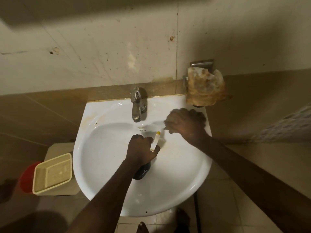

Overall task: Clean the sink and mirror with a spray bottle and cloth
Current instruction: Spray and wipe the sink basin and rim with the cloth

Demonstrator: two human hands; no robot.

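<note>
1. Plainly, left hand [140, 148] is wrapped tight round the neck of one spray bottle [142, 170], held over the middle of the sink [94, 165] bowl; nozzle [155, 141] points toward the back-right rim.
2. Bottle: dark body, pale trigger head with a yellow tip. Likely rigid plastic, weight depending on fill, which I cannot see. Probably slick if wet; the neck under the trigger looks the sound place to hold it.
3. Right hand [186, 122] is pressed down, fingers curled, on the back-right rim of the sink beside the tap [137, 105]. It blurs; I cannot tell whether a cloth lies under it.
4. A stained, crumpled rag-like bundle [205, 86] hangs on a wall bracket just past the sink's back-right corner. If that is the cloth, it looks soft and limp, best bunched in the palm.
5. Sink: glazed, hard, slippery, with brownish staining on the left rim.
6. Count: one bottle, one tap, one sink, one bundle, one cream bin [52, 174] on the floor left of the sink, one red container [27, 177] beyond it. No mirror in view.
</note>
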